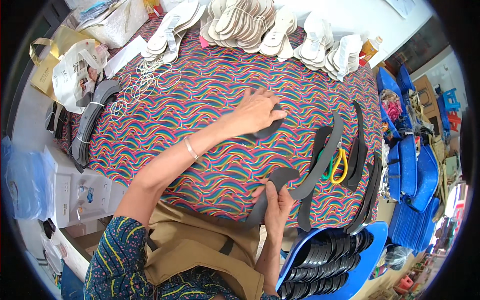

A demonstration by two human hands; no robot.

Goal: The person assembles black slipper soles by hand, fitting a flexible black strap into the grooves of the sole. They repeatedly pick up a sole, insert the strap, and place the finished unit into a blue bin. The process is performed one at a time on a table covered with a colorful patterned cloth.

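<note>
on the patterned bench [210, 85], left of the scissors [340, 167], my right grip [277, 206] pinches a seemingly light, bendy black strip [283, 175] mid-length, the best hold; my left grip [256, 111], i can't tell.

Along the far edge you are facing bundles of pale sole-shaped pieces [239, 22], with an orange-yellow bottle [369, 48] standing near their right end. At your far left, a tangle of white string [145, 82] is lying on the wavy-patterned cloth [200, 75], and a white printed bag [67, 80] is sitting before a gold one. To your right, blue trays [412, 222] are standing stacked beyond the table.
</note>
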